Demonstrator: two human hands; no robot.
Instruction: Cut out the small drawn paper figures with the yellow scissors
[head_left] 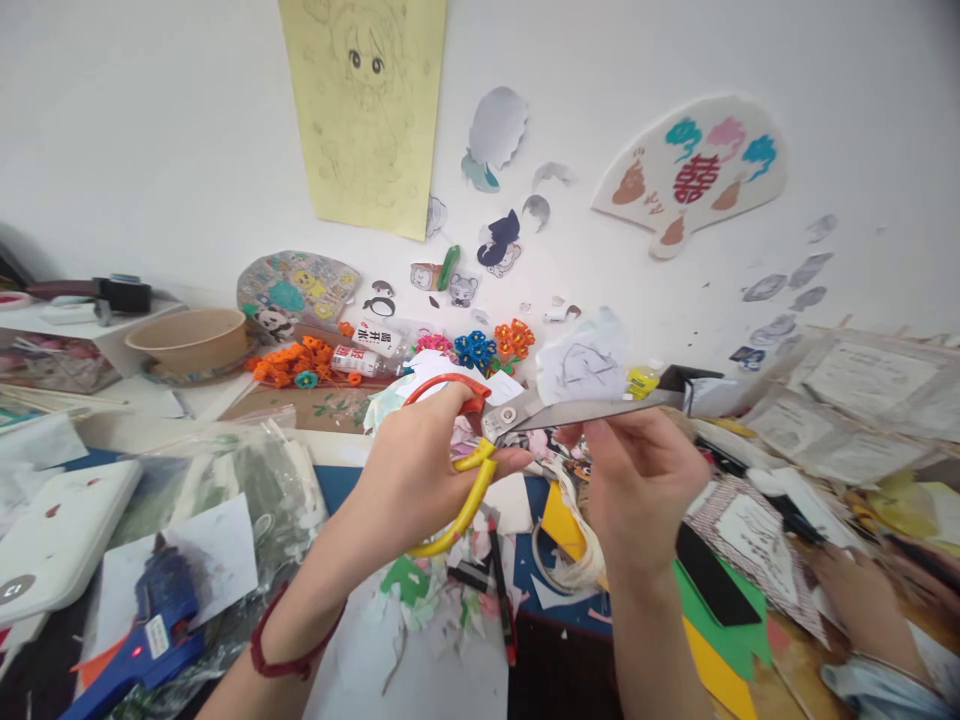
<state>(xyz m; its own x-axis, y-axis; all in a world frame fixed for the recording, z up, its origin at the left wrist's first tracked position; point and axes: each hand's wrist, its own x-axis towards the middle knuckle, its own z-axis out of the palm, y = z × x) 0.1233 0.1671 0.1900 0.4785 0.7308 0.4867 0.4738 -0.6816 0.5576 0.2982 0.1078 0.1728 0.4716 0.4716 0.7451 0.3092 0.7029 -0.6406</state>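
Observation:
My left hand (411, 465), a dark red cord round its wrist, is closed through the handles of a pair of scissors (508, 414), one handle red and the other yellow. The blades point right and look nearly closed, lying along the lower edge of a white paper cutout (581, 365) with a line drawing on it. With thumb and fingers pinched together, my right hand (645, 470) grips the cutout from below, partly hidden behind the blades. Beneath the hands lie paper scraps (409, 580) on a white sheet and a hank of pale cord (581, 550).
A blue glue gun (161, 610) with a glowing red light rests at the lower left. Behind stand a round bowl (191, 340), orange flowers (296, 362) and plastic bottles (360, 362). At right, another person's hand (862, 600) is near a black phone (716, 575).

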